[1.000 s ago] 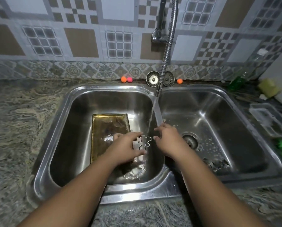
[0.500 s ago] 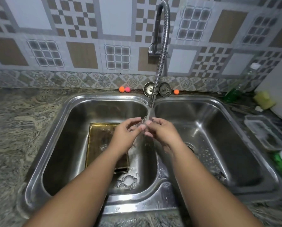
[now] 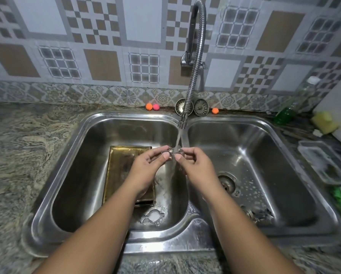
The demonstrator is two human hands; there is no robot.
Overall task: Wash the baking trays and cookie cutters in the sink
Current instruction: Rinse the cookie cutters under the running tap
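Both hands were up over the sink, right under the tap. The left hand and the right hand each pinched one end of a small metal cutter between thumb and fingertips, holding it level in the running stream. Water poured straight onto it and down into the left basin.

Below the left wrist, a brass-coloured tray lay flat on the floor of the left basin. Just in front of it, a second cutter sat in the wet near the front wall. Over in the right basin, more cutters were piled near the front, apart from the drain.

On the ledge behind stood two strainers and three small balls. At the far right were a green bottle, a yellow sponge and a clear tub.
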